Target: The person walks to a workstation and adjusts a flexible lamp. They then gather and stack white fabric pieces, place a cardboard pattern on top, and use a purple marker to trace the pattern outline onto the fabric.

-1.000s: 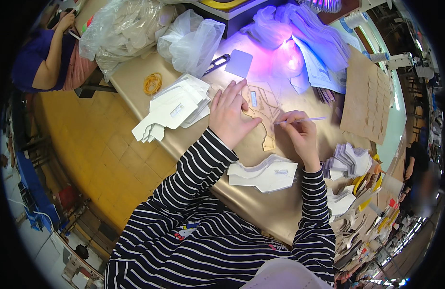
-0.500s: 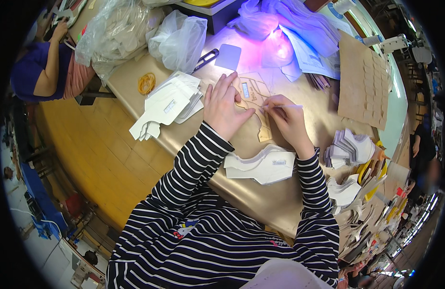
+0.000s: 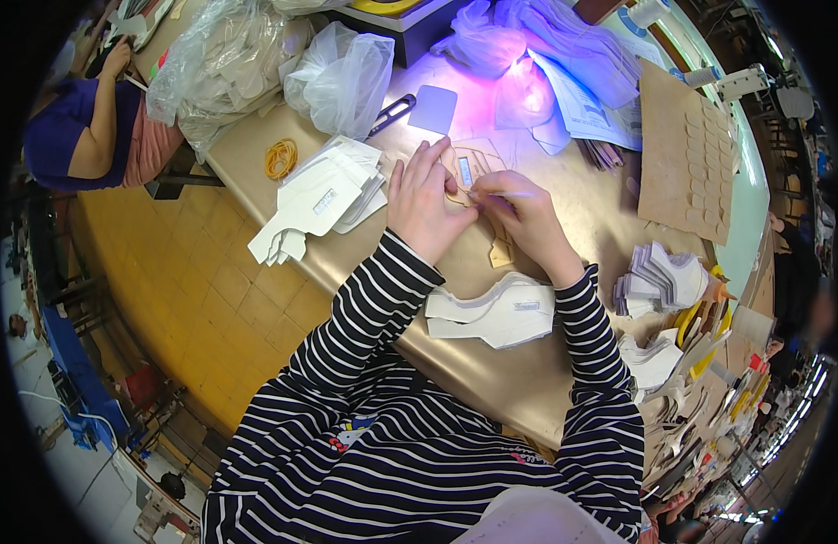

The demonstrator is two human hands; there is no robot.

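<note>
Lying on the gold-brown table point(image 3: 455, 385) was a thin tan template point(image 3: 501, 255) with curved cut-outs and a small pale window, partly covered by the worker's two hands; I took it as the centre of my clock. The left hand point(image 3: 423, 198) came in from seven o'clock, palm down and clenched on nothing, its fingers stretched toward twelve and its thumb slanting out to the right, all resting along the template's left side. The right hand point(image 3: 525, 216) reached in from five o'clock, wrist bent inward, thumb and forefinger pinched around a slim pale pen point(image 3: 521, 194) mostly hidden by the fingers, near the left thumb. Both forearms wore black-and-white striped sleeves.

Around them the tabletop carried plenty. White cut pieces point(image 3: 492, 315) lay at six o'clock, and a larger fanned stack point(image 3: 315, 201) at nine, with yellow rubber bands point(image 3: 281, 159) just beyond it. A dark-handled cutter point(image 3: 393, 116) and a grey-blue card point(image 3: 433, 110) sat near eleven. Purple light washed over filmy bags point(image 3: 525, 95) at one. A brown sheet point(image 3: 682, 154) marked with rounded shapes spread toward three, and another white stack point(image 3: 662, 279) stood at four.

Farther out, yellow floor tiles point(image 3: 183, 281) showed at eight, and a person in a purple top point(image 3: 88, 127) sat between nine and ten.
</note>
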